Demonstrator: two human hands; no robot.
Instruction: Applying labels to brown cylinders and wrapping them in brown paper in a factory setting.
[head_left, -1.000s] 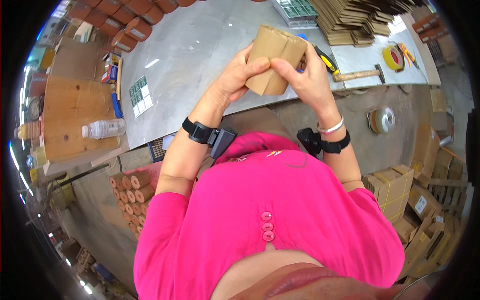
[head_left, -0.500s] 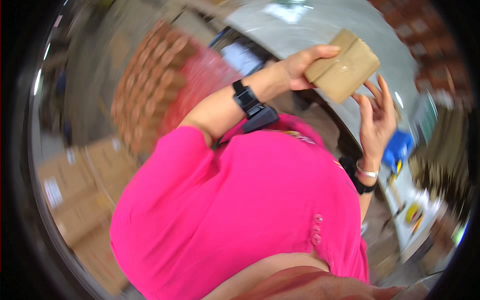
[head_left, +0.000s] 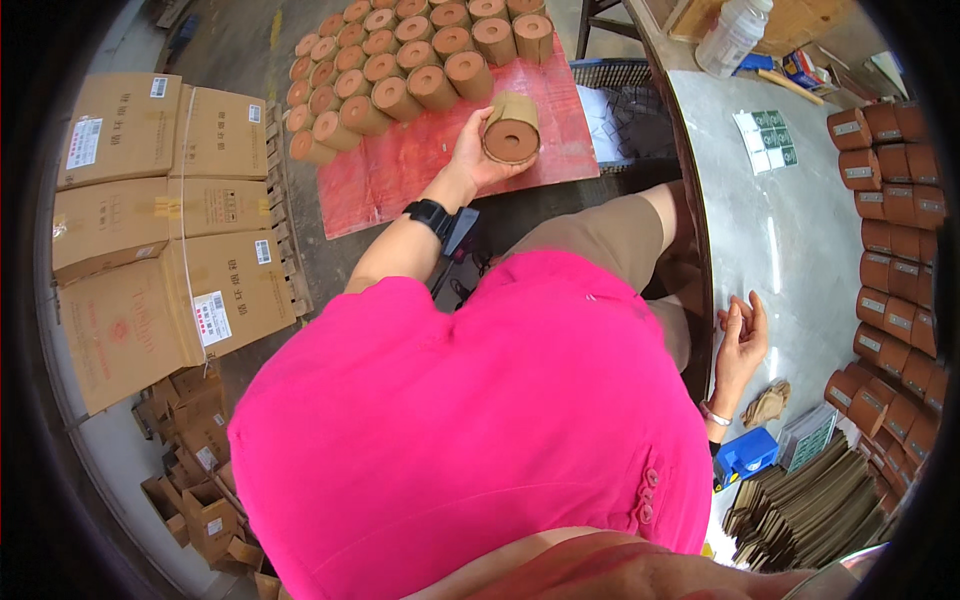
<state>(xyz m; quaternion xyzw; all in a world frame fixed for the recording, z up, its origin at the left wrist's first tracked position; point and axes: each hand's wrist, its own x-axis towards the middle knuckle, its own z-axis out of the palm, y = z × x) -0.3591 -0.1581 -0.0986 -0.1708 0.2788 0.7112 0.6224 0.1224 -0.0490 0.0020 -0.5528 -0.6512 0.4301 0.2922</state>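
Observation:
My left hand is wrapped round a reddish-brown cylinder with a brown paper wrapping, a hole showing in its end face. It is held over a red board, beside several rows of similar wrapped cylinders standing at the far left. Over the near edge of the grey metal table, my right hand is open and holds nothing, its fingers loosely bent. Close to this hand lie a crumpled brown piece and a blue box-like object.
Unwrapped reddish-brown pieces are stacked along the table's right side. Flat brown sheets fill its near end. A clear plastic bottle and a green-and-white sheet are farther back. Cardboard cartons stand on the left.
My left hand has carried the cylinder from over the table leftward to the red board. My right hand, close to the cylinder before, is now apart from it and lower. The view has turned left.

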